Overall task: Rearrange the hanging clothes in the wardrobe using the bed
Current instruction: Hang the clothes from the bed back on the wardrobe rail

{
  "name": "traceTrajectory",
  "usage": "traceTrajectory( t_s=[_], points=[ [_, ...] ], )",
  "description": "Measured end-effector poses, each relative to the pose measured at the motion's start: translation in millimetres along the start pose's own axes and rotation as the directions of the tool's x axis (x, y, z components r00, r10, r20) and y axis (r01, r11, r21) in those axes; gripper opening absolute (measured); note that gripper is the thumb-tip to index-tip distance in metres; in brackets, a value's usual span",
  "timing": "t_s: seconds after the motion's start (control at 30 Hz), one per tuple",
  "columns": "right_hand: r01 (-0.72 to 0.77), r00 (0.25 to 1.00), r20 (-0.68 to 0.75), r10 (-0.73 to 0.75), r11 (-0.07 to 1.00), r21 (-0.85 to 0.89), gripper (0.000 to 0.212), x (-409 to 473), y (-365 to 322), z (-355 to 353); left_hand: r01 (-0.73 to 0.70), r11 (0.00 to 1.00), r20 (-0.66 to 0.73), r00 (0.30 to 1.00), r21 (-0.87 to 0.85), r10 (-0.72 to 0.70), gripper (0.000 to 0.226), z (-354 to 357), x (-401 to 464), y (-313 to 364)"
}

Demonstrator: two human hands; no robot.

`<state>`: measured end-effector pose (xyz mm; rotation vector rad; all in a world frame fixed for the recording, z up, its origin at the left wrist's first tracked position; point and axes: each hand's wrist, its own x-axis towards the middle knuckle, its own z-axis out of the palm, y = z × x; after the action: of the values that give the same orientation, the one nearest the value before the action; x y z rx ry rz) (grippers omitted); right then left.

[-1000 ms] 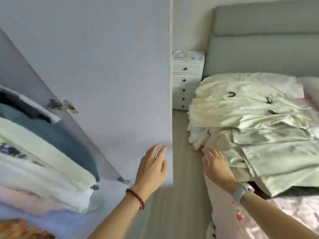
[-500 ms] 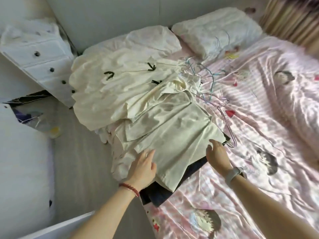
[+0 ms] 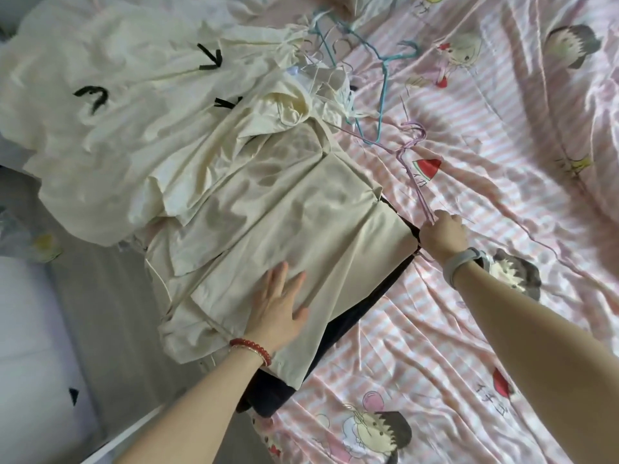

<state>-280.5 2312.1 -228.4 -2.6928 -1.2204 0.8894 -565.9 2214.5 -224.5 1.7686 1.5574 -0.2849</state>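
A pile of cream clothes (image 3: pixel 261 209) lies along the left edge of the bed (image 3: pixel 435 346), over a dark garment (image 3: pixel 338 333) that shows at the pile's near end. The left hand (image 3: pixel 279 311) lies flat, fingers straight, on the top piece. At the pile's right edge the right hand (image 3: pixel 442 234) is curled, seemingly pinching a pink hanger (image 3: pixel 417 180). Blue hangers (image 3: pixel 382 85) lie tangled at the pile's far end, on the striped pink sheet
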Motion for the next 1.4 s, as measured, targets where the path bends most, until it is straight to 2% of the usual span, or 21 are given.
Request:
traceTrajectory(
  t_s=[0.07, 0.2, 0.33, 0.4, 0.47, 0.53, 0.6, 0.67, 0.8, 0.9, 0.93, 1.0, 1.03, 1.1, 1.17, 1.23, 1.3, 1.33, 1.4],
  points=[
    [-0.032, 0.998, 0.049, 0.031, 0.999, 0.020, 0.039, 6, -2, 0, 0.000, 1.000, 0.014, 1.000, -0.009, 0.000, 0.062, 1, 1, -1],
    [-0.013, 0.999, 0.033, 0.013, 1.000, 0.014, 0.033, 15, -10, 2, 0.012, 1.000, 0.018, 1.000, 0.006, -0.013, 0.061, -3, 1, 3],
    [-0.038, 0.995, 0.096, 0.021, 0.983, 0.178, 0.020, 21, -13, 2, 0.032, 0.999, -0.028, 0.999, 0.030, -0.031, 0.062, -6, 2, 14],
    [0.010, 0.999, 0.037, -0.022, 0.958, 0.285, 0.012, 21, -13, 1, 0.063, 0.998, -0.034, 0.997, 0.012, -0.062, 0.063, -7, 4, 21],
    [0.067, 0.997, -0.053, -0.050, 0.907, 0.415, 0.018, 16, -14, 1, 0.096, 0.995, -0.031, 0.995, 0.006, -0.095, 0.062, -10, 6, 26],
    [0.086, 0.990, -0.141, -0.012, 0.844, 0.529, 0.011, 5, -16, -3, 0.114, 0.993, -0.038, 0.993, 0.019, -0.113, 0.061, -12, 9, 26],
    [0.125, 0.968, -0.249, 0.026, 0.811, 0.571, 0.016, -9, -14, -7, 0.122, 0.992, -0.042, 0.992, 0.035, -0.121, 0.059, -12, 9, 24],
    [0.195, 0.949, -0.315, 0.004, 0.777, 0.598, 0.012, -23, -10, -14, 0.120, 0.992, -0.039, 0.992, 0.042, -0.118, 0.059, -9, 8, 21],
    [0.297, 0.930, -0.367, -0.019, 0.630, 0.718, 0.007, -47, -5, -31, 0.124, 0.992, 0.020, 0.992, -0.020, -0.123, 0.062, -3, 4, 9],
    [0.368, 0.926, -0.350, -0.142, 0.553, 0.748, 0.008, -74, -7, -46, 0.170, 0.977, 0.073, 0.984, -0.127, -0.162, 0.063, -12, -4, 2],
    [0.390, 0.919, -0.343, -0.192, 0.560, 0.731, 0.012, -83, -8, -51, 0.159, 0.976, 0.046, 0.987, -0.151, -0.153, 0.061, -19, -7, 2],
    [0.433, 0.900, -0.359, -0.247, 0.597, 0.675, 0.025, -98, -8, -62, 0.085, 0.981, -0.110, 0.988, -0.176, -0.106, 0.057, -43, -13, 6],
    [0.450, 0.890, -0.379, -0.253, 0.619, 0.644, 0.028, -105, -9, -69, 0.037, 0.981, -0.219, 0.973, -0.188, -0.078, 0.056, -60, -16, 11],
    [0.504, 0.855, -0.439, -0.276, 0.642, 0.577, 0.034, -119, -14, -86, -0.070, 0.977, -0.437, 0.899, -0.202, -0.026, 0.058, -106, -25, 27],
    [0.588, 0.795, -0.515, -0.319, 0.615, 0.526, 0.038, -137, -23, -104, -0.186, 0.972, -0.624, 0.779, -0.140, 0.059, 0.062, -156, -41, 46],
    [0.681, 0.720, -0.575, -0.388, 0.555, 0.478, 0.038, -160, -36, -119, -0.241, 0.970, -0.766, 0.619, 0.024, 0.172, 0.066, -197, -67, 62],
    [0.765, 0.632, -0.617, -0.469, 0.502, 0.403, 0.036, -184, -49, -132, -0.213, 0.962, -0.840, 0.480, 0.169, 0.253, 0.066, -224, -99, 69],
    [0.799, 0.589, -0.636, -0.499, 0.476, 0.367, 0.036, -195, -56, -136, -0.197, 0.956, -0.849, 0.445, 0.216, 0.283, 0.063, -234, -115, 70],
    [0.848, 0.510, -0.675, -0.533, 0.442, 0.293, 0.036, -217, -72, -145, -0.188, 0.938, -0.834, 0.430, 0.291, 0.345, 0.045, -253, -147, 65]
  ],
)
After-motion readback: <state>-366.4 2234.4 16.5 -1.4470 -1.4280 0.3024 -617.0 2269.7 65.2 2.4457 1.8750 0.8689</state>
